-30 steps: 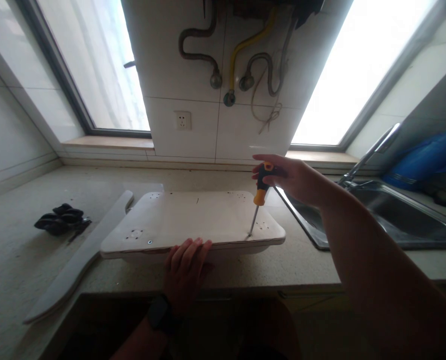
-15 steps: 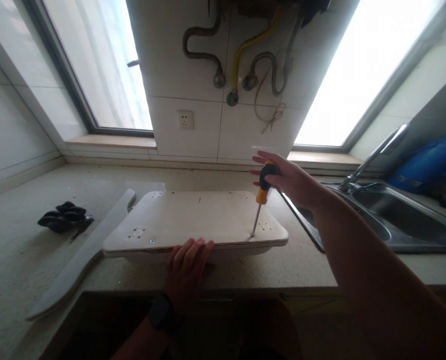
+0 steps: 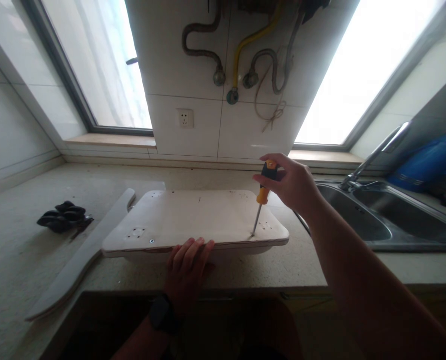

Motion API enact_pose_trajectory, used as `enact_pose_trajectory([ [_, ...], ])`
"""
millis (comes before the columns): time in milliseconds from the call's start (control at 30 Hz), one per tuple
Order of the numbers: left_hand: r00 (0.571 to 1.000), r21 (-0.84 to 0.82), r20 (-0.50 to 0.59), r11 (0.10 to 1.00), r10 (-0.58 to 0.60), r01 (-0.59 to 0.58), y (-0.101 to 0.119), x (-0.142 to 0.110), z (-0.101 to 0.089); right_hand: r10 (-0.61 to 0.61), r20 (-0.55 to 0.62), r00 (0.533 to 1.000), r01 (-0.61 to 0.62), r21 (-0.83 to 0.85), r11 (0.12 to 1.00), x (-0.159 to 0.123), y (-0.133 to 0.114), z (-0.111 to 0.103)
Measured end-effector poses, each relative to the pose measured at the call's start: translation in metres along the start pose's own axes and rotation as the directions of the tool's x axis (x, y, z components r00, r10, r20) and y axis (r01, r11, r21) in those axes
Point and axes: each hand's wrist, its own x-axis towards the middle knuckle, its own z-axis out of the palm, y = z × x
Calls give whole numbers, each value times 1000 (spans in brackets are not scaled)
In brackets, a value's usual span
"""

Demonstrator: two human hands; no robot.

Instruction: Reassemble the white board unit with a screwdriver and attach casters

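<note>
A white rounded board (image 3: 196,215) lies flat on top of a pale base on the counter. My right hand (image 3: 292,180) is closed on the yellow and black handle of a screwdriver (image 3: 268,172). The screwdriver leans slightly, its tip down at a hole or screw near the board's front right edge; which of these sits under the tip I cannot tell. Over the board's front edge lies my left hand (image 3: 188,262), fingers stretched across the rim and thumb hidden. A screw head (image 3: 151,241) shows near the front left, and small holes mark the corners.
To the left, a curved white board piece (image 3: 83,250) lies beside black caster-like parts (image 3: 63,216). At the right stands a steel sink (image 3: 369,215) with a faucet (image 3: 373,155). A socket (image 3: 185,119) and pipes (image 3: 236,60) are on the wall behind.
The fingers of my right hand, spread off the handle before, have closed round the screwdriver, and the hand has turned. The screwdriver tip and my left hand stay in place.
</note>
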Motion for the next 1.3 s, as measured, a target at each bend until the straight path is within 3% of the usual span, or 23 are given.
enact_pose_trajectory([
  [67,1000,0,-4,1000,0,0,0,0,1,37,85,996,-56,238,970,-1,3,-3],
  [167,1000,1,-9,1000,6,-6,-1,-1,1,57,301,952,-219,540,812,-3,4,-12],
  [233,1000,5,-8,1000,6,-6,-1,-2,2,57,385,921,-288,576,765,-3,2,-17],
  [333,1000,7,-11,1000,-4,4,0,-1,2,58,370,927,-269,551,790,-1,3,-16],
  [400,1000,8,-13,1000,-3,3,0,-1,1,70,279,958,-201,473,858,2,5,-11],
  [500,1000,6,-10,1000,7,-7,-1,0,1,30,25,999,-33,110,993,2,8,-1],
  [567,1000,3,-8,1000,5,-5,-1,0,1,-75,-106,992,59,-152,987,1,9,3],
  [633,1000,7,-8,1000,5,-5,-1,1,1,-128,-153,980,89,-239,967,-1,8,4],
  [667,1000,11,-11,1000,7,-7,-1,1,1,-109,-146,983,81,-186,979,-2,8,4],
  [733,1000,13,-18,1000,12,-11,-1,1,1,-13,-57,998,19,95,995,-3,9,1],
  [833,1000,7,-24,1000,11,-11,-2,0,2,56,223,973,-172,542,823,-3,12,-4],
  [933,1000,7,-13,1000,16,-16,-2,0,2,44,337,940,-258,623,739,-3,14,-7],
  [1067,1000,16,-12,1000,11,-11,-1,1,1,52,166,985,-134,539,831,-3,13,3],
  [1200,1000,9,-5,1000,5,-5,-1,1,1,17,-88,996,-2,164,986,-7,8,13],
  [1300,1000,4,-6,1000,7,-7,-2,0,2,-3,-149,989,4,4,1000,-8,9,14],
])
